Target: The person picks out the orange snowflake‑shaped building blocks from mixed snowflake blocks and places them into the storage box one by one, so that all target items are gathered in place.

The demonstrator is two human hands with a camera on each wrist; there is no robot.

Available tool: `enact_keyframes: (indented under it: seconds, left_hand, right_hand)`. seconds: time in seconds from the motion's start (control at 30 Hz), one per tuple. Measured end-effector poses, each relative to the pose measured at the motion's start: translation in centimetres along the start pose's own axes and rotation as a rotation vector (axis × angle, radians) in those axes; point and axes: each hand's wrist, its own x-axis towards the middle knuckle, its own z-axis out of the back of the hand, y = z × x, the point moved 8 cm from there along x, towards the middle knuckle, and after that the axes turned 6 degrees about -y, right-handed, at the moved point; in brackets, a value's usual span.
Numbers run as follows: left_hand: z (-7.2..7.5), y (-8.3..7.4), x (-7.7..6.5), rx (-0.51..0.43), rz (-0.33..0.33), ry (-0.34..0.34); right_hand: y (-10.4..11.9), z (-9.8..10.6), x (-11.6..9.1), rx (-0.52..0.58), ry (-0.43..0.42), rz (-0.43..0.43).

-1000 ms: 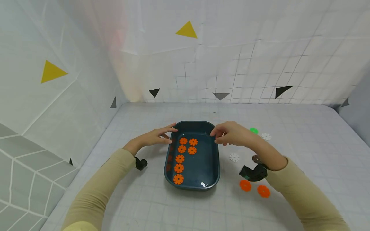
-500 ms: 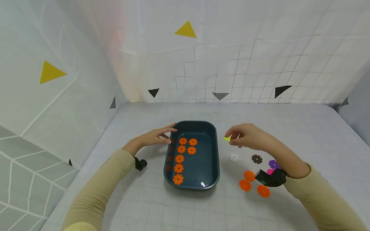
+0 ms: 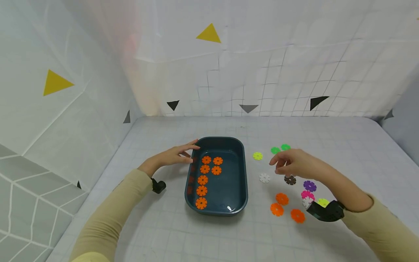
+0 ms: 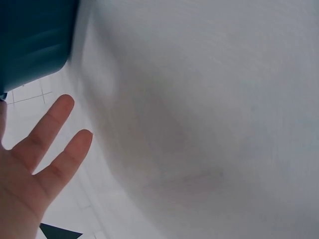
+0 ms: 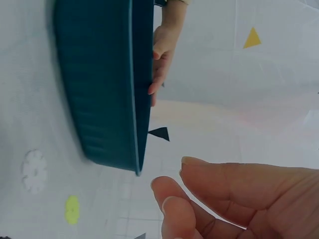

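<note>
A dark blue-green rectangular tray [image 3: 229, 212] stands on the table, with several orange notched plastic discs [image 3: 202, 190] lying flat toward its left side. At the tray's upper left rim my left hand [image 3: 180, 154] rests with its fingers spread; in the left wrist view, two fingers extend below the tray wall. My right hand [image 3: 296, 163] hovers right of the tray, over the loose discs. Its thumb and fingers are loosely bent with nothing between them, as the right wrist view shows. Near its fingertips lie a yellow disc [image 3: 258, 156], a white disc [image 3: 264, 178] and a brown disc [image 3: 290, 180].
Two green discs [image 3: 275, 150] lie beyond the right hand. A purple disc [image 3: 309, 186], a pink disc [image 3: 307, 195] and several orange discs [image 3: 282, 198] are scattered nearer the front right. White grid-marked sheeting [image 3: 262, 72] rises behind the table.
My right hand has moved right from the tray's rim. The yellow disc it held half a second ago now lies on the table beside the tray. My left hand has stayed put.
</note>
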Motion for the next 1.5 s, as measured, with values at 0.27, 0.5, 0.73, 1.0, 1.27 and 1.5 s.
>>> enact_keyframes:
  seconds: [0.27, 0.5, 0.73, 1.0, 1.27, 1.5]
  left_hand:
    - [0.1, 0.0, -0.2, -0.007, -0.004, 0.003]
    - [0.0, 0.1, -0.1, -0.007, -0.002, 0.005]
    - [0.0, 0.0, -0.1, -0.009, -0.006, 0.007]
    - [0.0, 0.0, 0.0, -0.007, -0.012, 0.006]
    - [0.0, 0.1, 0.0, 0.000, -0.011, 0.003]
    - [0.0, 0.1, 0.1, -0.007, -0.019, 0.006]
  right_hand:
    - [-2.1, -0.9, -0.4, 0.024, 0.041, -0.031]
    - [-3.7, -1.6, -0.4, 0.028, 0.045, -0.061]
    - [-4.9, -2.5, -0.6, 0.035, 0.057, -0.102]
    - [-5.9, -3.6, -0.8, 0.066, 0.085, -0.131]
    - [-6.7, -4.7, -1.0, 0.043, 0.109, -0.124]
    - [-7.3, -5.3, -0.9, 0.010, 0.090, -0.119]
